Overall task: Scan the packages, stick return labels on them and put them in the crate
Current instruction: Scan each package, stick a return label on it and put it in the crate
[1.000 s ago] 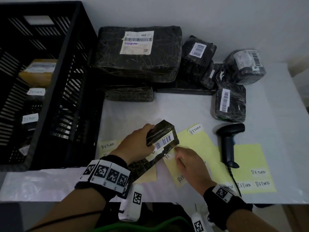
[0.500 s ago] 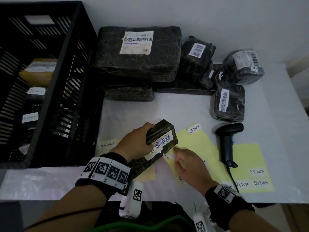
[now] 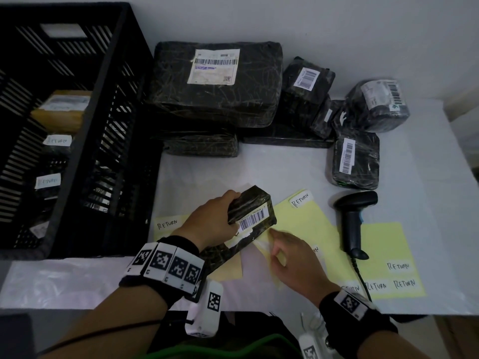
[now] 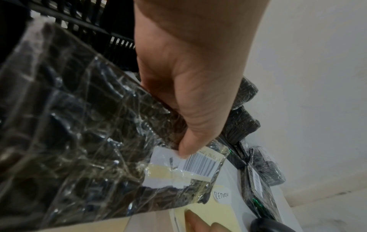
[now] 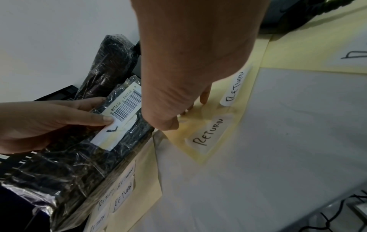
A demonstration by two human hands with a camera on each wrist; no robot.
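My left hand (image 3: 229, 215) grips a black film-wrapped package (image 3: 255, 203), tilted up on the table, with its barcode label (image 3: 252, 220) facing me. The thumb (image 4: 184, 150) lies beside the barcode. Just right of the package, my right hand (image 3: 274, 244) has its fingers curled. They pinch the end of a white RETURN label (image 5: 208, 133) on a yellow backing sheet (image 3: 311, 221), which buckles up there. The black crate (image 3: 103, 125) stands at the left and holds labelled packages (image 3: 58, 139). The handheld scanner (image 3: 352, 224) lies on the sheet to the right, untouched.
Several black wrapped packages (image 3: 215, 84) are piled along the wall at the back, and one (image 3: 356, 161) lies apart near the scanner. More RETURN labels (image 3: 399, 266) sit on yellow sheets along the table's front edge. The scanner's cable (image 3: 361, 278) drops over that edge.
The label's end by the package has lifted slightly under my right fingers. My left hand and the package have barely moved.
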